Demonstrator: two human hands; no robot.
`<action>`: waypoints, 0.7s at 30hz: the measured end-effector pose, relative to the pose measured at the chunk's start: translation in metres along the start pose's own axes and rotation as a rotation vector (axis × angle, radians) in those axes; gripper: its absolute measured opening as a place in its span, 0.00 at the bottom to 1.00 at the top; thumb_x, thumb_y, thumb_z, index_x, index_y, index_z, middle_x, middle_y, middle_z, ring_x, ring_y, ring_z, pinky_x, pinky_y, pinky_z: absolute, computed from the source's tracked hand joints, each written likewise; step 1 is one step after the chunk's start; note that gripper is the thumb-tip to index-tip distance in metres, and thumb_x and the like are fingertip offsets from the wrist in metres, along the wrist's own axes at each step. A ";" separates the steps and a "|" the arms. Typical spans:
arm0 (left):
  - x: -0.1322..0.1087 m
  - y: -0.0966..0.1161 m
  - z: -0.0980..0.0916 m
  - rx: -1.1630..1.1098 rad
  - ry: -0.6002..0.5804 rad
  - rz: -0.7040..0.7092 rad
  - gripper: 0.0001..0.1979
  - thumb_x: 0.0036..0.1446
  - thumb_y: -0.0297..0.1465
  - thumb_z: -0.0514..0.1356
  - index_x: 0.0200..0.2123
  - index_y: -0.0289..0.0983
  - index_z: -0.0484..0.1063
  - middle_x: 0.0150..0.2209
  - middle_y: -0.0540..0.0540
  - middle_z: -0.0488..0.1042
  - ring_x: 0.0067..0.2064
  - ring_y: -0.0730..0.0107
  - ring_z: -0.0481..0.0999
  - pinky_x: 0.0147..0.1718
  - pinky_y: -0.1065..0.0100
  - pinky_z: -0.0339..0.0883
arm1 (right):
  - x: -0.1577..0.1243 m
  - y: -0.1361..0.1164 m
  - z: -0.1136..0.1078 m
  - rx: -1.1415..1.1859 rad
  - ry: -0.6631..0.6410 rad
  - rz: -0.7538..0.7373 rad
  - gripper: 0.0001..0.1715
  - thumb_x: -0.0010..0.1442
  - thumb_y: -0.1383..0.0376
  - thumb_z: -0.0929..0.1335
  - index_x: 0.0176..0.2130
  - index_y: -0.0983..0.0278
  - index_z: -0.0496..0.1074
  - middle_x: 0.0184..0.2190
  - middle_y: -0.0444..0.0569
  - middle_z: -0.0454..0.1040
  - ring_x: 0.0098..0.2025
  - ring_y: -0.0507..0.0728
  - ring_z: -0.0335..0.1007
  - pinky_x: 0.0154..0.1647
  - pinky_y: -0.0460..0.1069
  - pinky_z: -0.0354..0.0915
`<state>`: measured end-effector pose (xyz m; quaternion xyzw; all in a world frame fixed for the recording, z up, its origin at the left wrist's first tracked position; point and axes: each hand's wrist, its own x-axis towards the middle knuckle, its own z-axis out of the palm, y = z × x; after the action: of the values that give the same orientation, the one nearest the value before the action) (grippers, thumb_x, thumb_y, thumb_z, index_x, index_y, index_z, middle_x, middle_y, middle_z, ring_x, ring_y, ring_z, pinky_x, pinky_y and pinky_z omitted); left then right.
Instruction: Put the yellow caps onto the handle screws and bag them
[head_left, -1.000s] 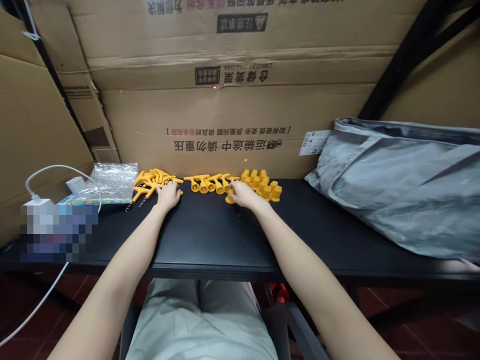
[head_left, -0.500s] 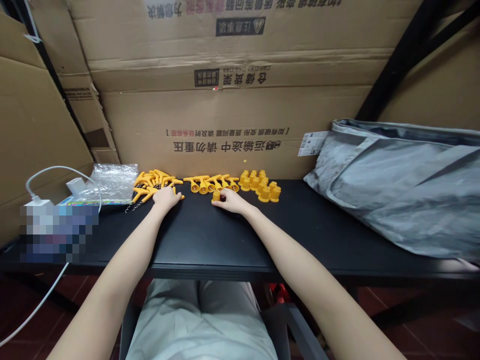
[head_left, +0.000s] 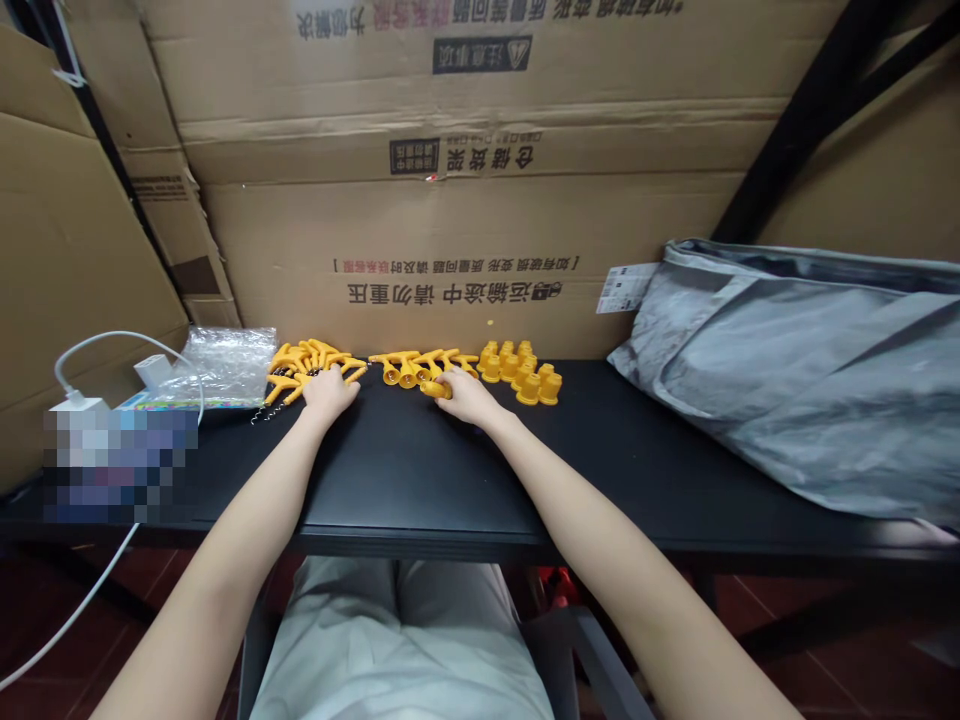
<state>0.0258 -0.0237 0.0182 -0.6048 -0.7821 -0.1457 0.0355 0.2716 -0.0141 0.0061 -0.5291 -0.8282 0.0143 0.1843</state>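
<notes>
In the head view, my left hand (head_left: 330,394) is at the right side of a pile of yellow-handled corkscrews (head_left: 291,384). Its fingers curl round a corkscrew (head_left: 357,373), whose yellow handle shows past them; they partly hide it. My right hand (head_left: 469,398) pinches a yellow bell-shaped cap (head_left: 435,389) between thumb and fingers, tipped on its side just over the black table. Behind this hand lies a row of corkscrews fitted with caps (head_left: 407,376), their round mouths toward me. To its right, several loose caps (head_left: 529,385) stand upright.
A grey fabric bag (head_left: 795,380) takes up the right of the black table (head_left: 420,480). On the left are clear plastic wrap (head_left: 229,365), a white charger with cable (head_left: 79,425) and a blurred-out object. Cardboard (head_left: 465,220) walls the back.
The cap in my right hand has gone from upright to lying on its side. My left hand has shifted slightly left and farther into the corkscrew pile.
</notes>
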 end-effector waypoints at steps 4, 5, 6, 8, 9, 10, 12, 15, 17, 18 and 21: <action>-0.003 0.004 -0.005 -0.018 0.085 0.147 0.19 0.55 0.40 0.53 0.48 0.40 0.68 0.46 0.40 0.75 0.48 0.52 0.74 0.44 0.57 0.67 | -0.001 0.000 -0.003 -0.041 0.016 0.031 0.16 0.57 0.65 0.67 0.46 0.65 0.72 0.47 0.55 0.71 0.50 0.61 0.67 0.51 0.52 0.61; -0.004 0.005 -0.004 -0.021 0.090 0.213 0.19 0.54 0.39 0.53 0.48 0.40 0.68 0.46 0.41 0.75 0.48 0.53 0.74 0.44 0.59 0.67 | -0.001 -0.001 -0.004 -0.053 0.015 0.044 0.15 0.57 0.65 0.67 0.46 0.65 0.72 0.47 0.55 0.71 0.50 0.61 0.67 0.51 0.52 0.61; -0.005 0.006 -0.004 -0.022 0.091 0.276 0.19 0.53 0.39 0.54 0.49 0.41 0.67 0.47 0.41 0.74 0.47 0.54 0.74 0.44 0.60 0.67 | -0.002 -0.001 -0.005 -0.068 0.014 0.059 0.15 0.57 0.65 0.67 0.46 0.65 0.72 0.48 0.56 0.71 0.51 0.61 0.67 0.50 0.52 0.62; -0.007 0.008 -0.001 -0.019 0.084 0.366 0.19 0.52 0.38 0.55 0.49 0.42 0.67 0.47 0.43 0.74 0.47 0.56 0.74 0.44 0.62 0.67 | -0.003 -0.002 -0.008 -0.101 0.009 0.093 0.15 0.58 0.65 0.67 0.46 0.65 0.72 0.49 0.56 0.70 0.52 0.62 0.67 0.50 0.53 0.62; -0.007 0.009 0.000 -0.017 0.079 0.391 0.19 0.52 0.38 0.55 0.48 0.42 0.67 0.47 0.43 0.74 0.47 0.57 0.74 0.43 0.63 0.67 | -0.004 -0.002 -0.009 -0.115 0.004 0.107 0.15 0.58 0.66 0.67 0.46 0.65 0.72 0.49 0.56 0.70 0.52 0.62 0.66 0.49 0.53 0.62; -0.007 0.009 0.002 -0.016 0.075 0.409 0.18 0.52 0.37 0.55 0.48 0.42 0.67 0.46 0.44 0.74 0.47 0.57 0.74 0.43 0.63 0.67 | -0.004 -0.002 -0.011 -0.124 -0.001 0.119 0.16 0.58 0.66 0.67 0.47 0.65 0.72 0.50 0.56 0.69 0.52 0.62 0.66 0.49 0.53 0.62; -0.008 0.009 0.003 -0.019 0.069 0.437 0.17 0.52 0.37 0.55 0.46 0.43 0.68 0.46 0.44 0.74 0.46 0.58 0.74 0.43 0.64 0.67 | -0.005 -0.003 -0.012 -0.130 -0.007 0.126 0.16 0.58 0.66 0.67 0.47 0.65 0.71 0.50 0.56 0.69 0.52 0.62 0.66 0.49 0.53 0.62; -0.009 0.010 0.003 -0.024 0.065 0.466 0.17 0.52 0.36 0.55 0.46 0.42 0.68 0.46 0.45 0.74 0.47 0.59 0.74 0.44 0.64 0.67 | -0.006 -0.003 -0.014 -0.135 -0.011 0.121 0.16 0.59 0.66 0.67 0.48 0.65 0.71 0.50 0.56 0.69 0.52 0.62 0.66 0.49 0.53 0.62; -0.010 0.010 0.002 -0.024 0.063 0.476 0.17 0.52 0.36 0.55 0.46 0.42 0.68 0.47 0.45 0.75 0.47 0.59 0.74 0.44 0.64 0.67 | -0.007 -0.002 -0.014 -0.143 -0.008 0.120 0.17 0.59 0.66 0.66 0.48 0.65 0.71 0.50 0.56 0.69 0.52 0.62 0.66 0.49 0.53 0.62; -0.010 0.011 0.002 -0.025 0.063 0.481 0.17 0.52 0.36 0.55 0.46 0.42 0.68 0.47 0.45 0.75 0.47 0.59 0.73 0.44 0.64 0.67 | -0.006 -0.002 -0.014 -0.146 -0.005 0.120 0.17 0.59 0.67 0.66 0.49 0.66 0.71 0.50 0.56 0.69 0.51 0.62 0.66 0.49 0.53 0.62; -0.011 0.012 0.002 -0.037 0.064 0.494 0.17 0.52 0.36 0.55 0.46 0.42 0.68 0.47 0.45 0.75 0.47 0.59 0.73 0.44 0.65 0.67 | -0.005 0.000 -0.012 -0.133 0.012 0.089 0.17 0.59 0.67 0.67 0.49 0.66 0.71 0.50 0.56 0.69 0.51 0.62 0.66 0.49 0.53 0.62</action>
<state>0.0400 -0.0308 0.0164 -0.7733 -0.6062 -0.1659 0.0839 0.2773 -0.0206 0.0156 -0.5765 -0.8019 -0.0359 0.1528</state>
